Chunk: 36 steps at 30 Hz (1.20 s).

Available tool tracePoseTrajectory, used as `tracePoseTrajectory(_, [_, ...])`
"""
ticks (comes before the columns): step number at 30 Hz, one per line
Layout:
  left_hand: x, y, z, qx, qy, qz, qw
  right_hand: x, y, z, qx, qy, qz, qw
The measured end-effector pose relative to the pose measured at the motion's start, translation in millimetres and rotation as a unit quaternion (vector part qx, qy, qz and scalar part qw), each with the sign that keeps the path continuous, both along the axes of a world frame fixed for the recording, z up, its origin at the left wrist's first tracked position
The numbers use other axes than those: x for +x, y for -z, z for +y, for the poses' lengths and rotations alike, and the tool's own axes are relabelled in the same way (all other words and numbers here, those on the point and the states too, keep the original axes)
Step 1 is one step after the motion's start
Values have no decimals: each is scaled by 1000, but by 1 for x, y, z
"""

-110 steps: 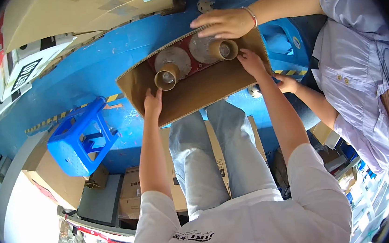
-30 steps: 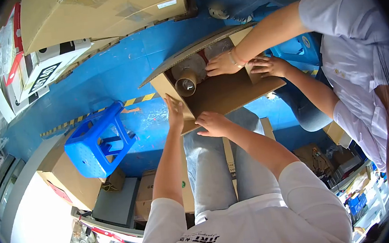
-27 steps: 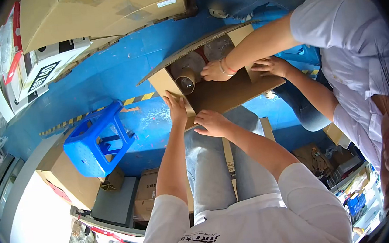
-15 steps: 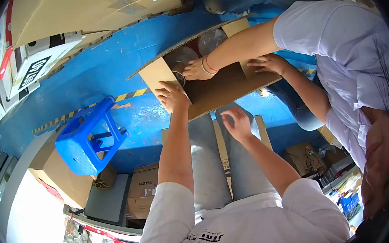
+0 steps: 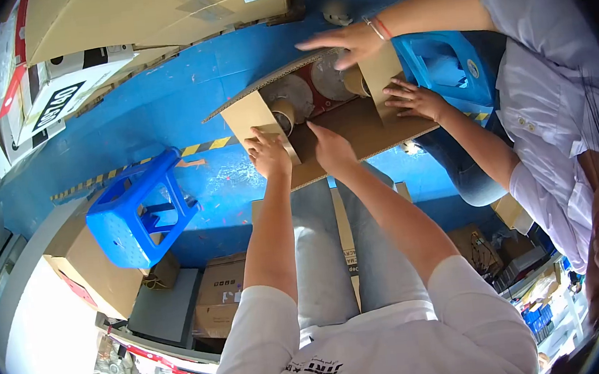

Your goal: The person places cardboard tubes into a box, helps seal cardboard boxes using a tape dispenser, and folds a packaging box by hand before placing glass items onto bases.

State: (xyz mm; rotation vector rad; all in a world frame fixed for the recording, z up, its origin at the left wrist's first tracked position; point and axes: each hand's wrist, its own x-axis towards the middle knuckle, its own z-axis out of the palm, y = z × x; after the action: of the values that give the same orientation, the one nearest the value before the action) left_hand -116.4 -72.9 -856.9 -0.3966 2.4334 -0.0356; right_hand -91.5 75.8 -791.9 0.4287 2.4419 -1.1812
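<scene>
An open cardboard box (image 5: 351, 128) lies in front of me, its left and right end flaps folded inward. Inside are two cardboard tubes, the left one (image 5: 283, 113) and the right one (image 5: 355, 82), beside round clear-wrapped pieces on a red surface. My left hand (image 5: 267, 152) rests with fingers spread on the left flap (image 5: 251, 118). My right hand (image 5: 333, 149) reaches over the near edge with its index finger stretched toward the left tube, holding nothing. A co-worker's hand (image 5: 417, 100) lies on the right flap (image 5: 381, 82); their other hand (image 5: 354, 41) hovers over the far edge.
A blue stool (image 5: 139, 209) stands on the blue floor at the left, another (image 5: 439, 65) beside the co-worker. Large cartons (image 5: 146, 18) line the upper left. Yellow-black tape (image 5: 205, 146) crosses the floor. More boxes (image 5: 220, 295) stand beside my legs.
My right hand has moved from near my knees up over the box. The co-worker's hand has lifted out of the box toward its far edge, uncovering the right tube. My left hand stays on the flap.
</scene>
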Motion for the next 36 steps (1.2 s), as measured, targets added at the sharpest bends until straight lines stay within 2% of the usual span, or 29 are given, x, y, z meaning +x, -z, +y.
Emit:
tracePoseTrajectory(3, [6, -1, -4, 13, -6, -2, 1000, -18, 43, -21, -23, -11, -70, 997])
tracePoseTrajectory(5, [10, -4, -8, 25, 0, 7, 1000, -27, 57, -29, -34, -113, -143, 983])
tracePoseTrajectory(11, [3, -2, 1, 41, -18, 4, 999, -29, 67, -37, -23, -104, -112, 988])
tracePoseTrajectory(14, [5, 7, 0, 10, -2, 13, 1000, -24, 63, -35, -23, -105, -105, 989])
tracePoseTrajectory(17, [4, 2, -4, 8, 4, 8, 1000, -17, 20, -23, -58, -14, 38, 997])
tracePoseTrajectory(19, [-1, 3, 3, 20, 8, 12, 1000, 4, -39, -4, -104, 45, 73, 991])
tracePoseTrajectory(21, [7, 9, -3, 15, 18, 26, 999, 61, -70, 14, -131, 138, 98, 977])
tracePoseTrajectory(24, [-3, 4, -6, 15, 13, 20, 1000, 134, -44, 39, -73, 168, 97, 978])
tracePoseTrajectory(26, [-4, -3, -6, 32, 2, -24, 999, 147, -35, 48, -51, 200, -2, 979])
tracePoseTrajectory(27, [-2, 3, -7, 30, -1, -22, 999, 135, -30, 49, -54, 197, -1, 979])
tracePoseTrajectory(29, [11, 18, -16, 21, 44, 35, 998, 105, -11, 52, 39, 65, 36, 996])
tracePoseTrajectory(30, [15, 18, -19, 17, 69, 64, 995, 101, -7, 52, 34, 66, 34, 997])
tracePoseTrajectory(33, [4, 19, -21, 29, 66, 38, 997, 87, 4, 64, 28, -3, 132, 991])
tracePoseTrajectory(36, [5, 1, -22, 40, 62, -8, 997, 86, -2, 60, 58, -1, 78, 995])
